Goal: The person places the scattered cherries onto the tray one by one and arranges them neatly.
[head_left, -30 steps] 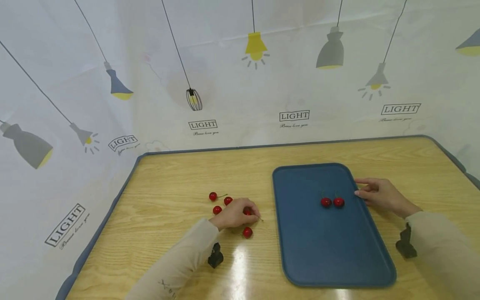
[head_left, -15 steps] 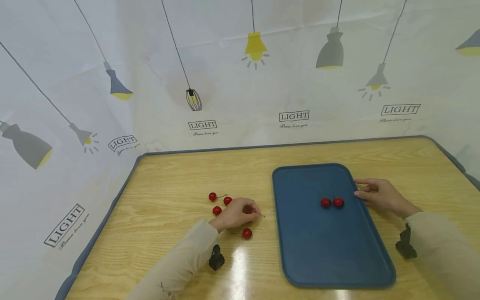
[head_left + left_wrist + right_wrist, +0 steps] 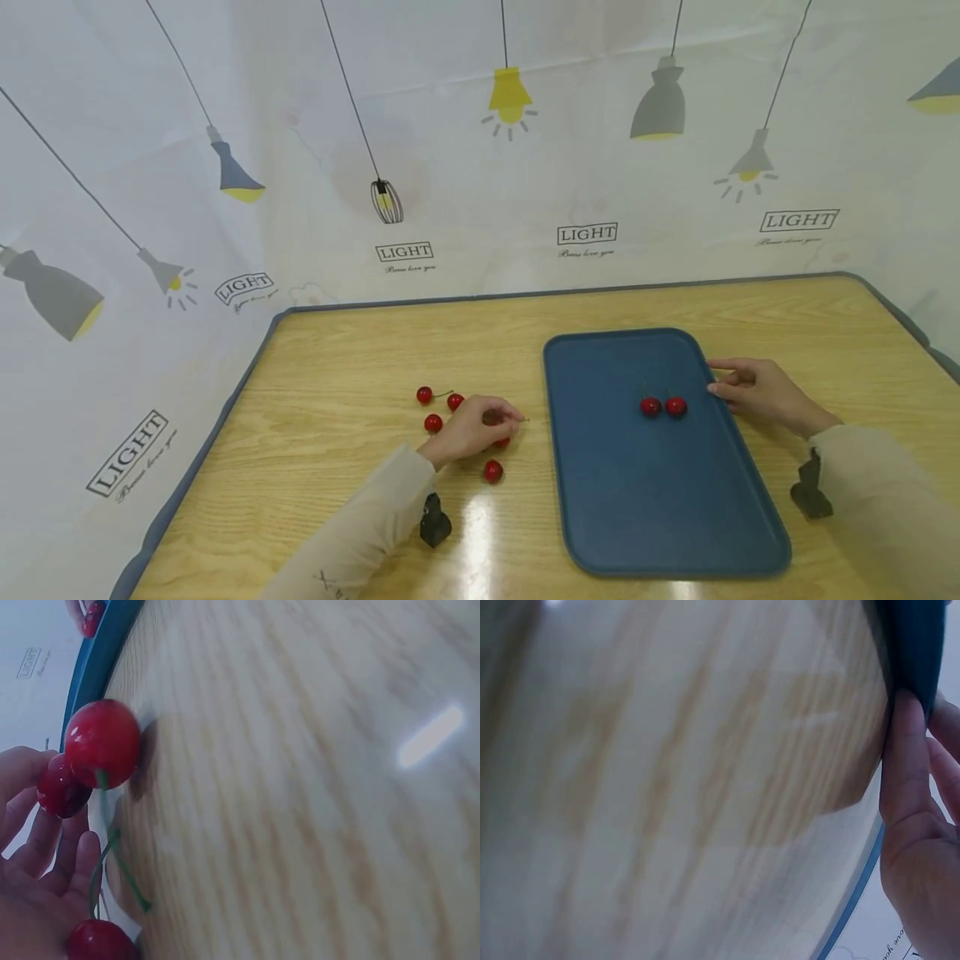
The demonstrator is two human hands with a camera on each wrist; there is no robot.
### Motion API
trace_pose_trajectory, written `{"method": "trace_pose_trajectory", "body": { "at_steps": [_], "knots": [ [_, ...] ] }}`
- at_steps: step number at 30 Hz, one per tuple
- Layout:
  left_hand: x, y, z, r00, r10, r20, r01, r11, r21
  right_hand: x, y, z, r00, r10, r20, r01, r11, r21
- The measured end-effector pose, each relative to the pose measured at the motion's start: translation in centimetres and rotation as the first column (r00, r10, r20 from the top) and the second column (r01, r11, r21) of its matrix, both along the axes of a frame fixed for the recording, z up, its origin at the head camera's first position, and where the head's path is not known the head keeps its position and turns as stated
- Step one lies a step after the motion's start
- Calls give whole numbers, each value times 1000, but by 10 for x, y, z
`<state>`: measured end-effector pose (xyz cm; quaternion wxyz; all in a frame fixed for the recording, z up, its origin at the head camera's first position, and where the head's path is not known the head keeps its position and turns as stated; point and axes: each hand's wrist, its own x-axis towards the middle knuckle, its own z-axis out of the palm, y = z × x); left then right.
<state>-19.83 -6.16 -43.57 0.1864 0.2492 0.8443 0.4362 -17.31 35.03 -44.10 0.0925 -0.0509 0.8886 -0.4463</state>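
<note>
My left hand (image 3: 468, 429) pinches a cherry (image 3: 501, 442) at its stem, low over the wooden table. The stem's end pokes out past my fingertips. In the left wrist view that cherry (image 3: 60, 796) is partly behind a nearer cherry (image 3: 105, 739). Around the hand lie more loose cherries: one in front (image 3: 492, 472) and several to its left, such as a stemmed cherry (image 3: 424, 395). My right hand (image 3: 768, 393) holds the right rim of a blue tray (image 3: 660, 500), its thumb against the edge in the right wrist view. Two cherries (image 3: 663, 407) sit side by side on the tray.
The light wooden table (image 3: 337, 358) has a blue-edged border. Behind and to the left hangs a white cloth (image 3: 465, 150) printed with lamps. A dark wrist device (image 3: 435, 521) hangs under the left sleeve, another dark device (image 3: 812, 486) under the right.
My left fingertips have shifted slightly up and right with the stem; the cherry below them shows lower now. The right hand and tray stay where they were.
</note>
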Motion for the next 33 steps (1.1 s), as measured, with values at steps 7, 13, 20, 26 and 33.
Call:
{"method": "trace_pose_trajectory", "body": {
  "at_steps": [7, 13, 20, 26, 33],
  "knots": [
    [2, 1, 3, 999, 42, 20, -42, 999, -5, 0, 0, 0, 1000, 0, 0, 0, 1000, 8],
    [-2, 3, 6, 998, 51, 30, -51, 999, -8, -1, 0, -2, 1000, -2, -2, 2, 1000, 18],
    [-3, 6, 11, 997, 53, 47, -54, 998, 12, -1, 0, -2, 1000, -5, -3, 5, 1000, 18],
    [-5, 11, 13, 998, 47, 28, -48, 998, 26, -1, 0, -1, 1000, -8, 2, 8, 1000, 16],
    [-7, 21, 20, 999, 18, -35, -17, 999, 27, -1, 0, -1, 1000, 0, -9, 0, 1000, -7]
  ]
}}
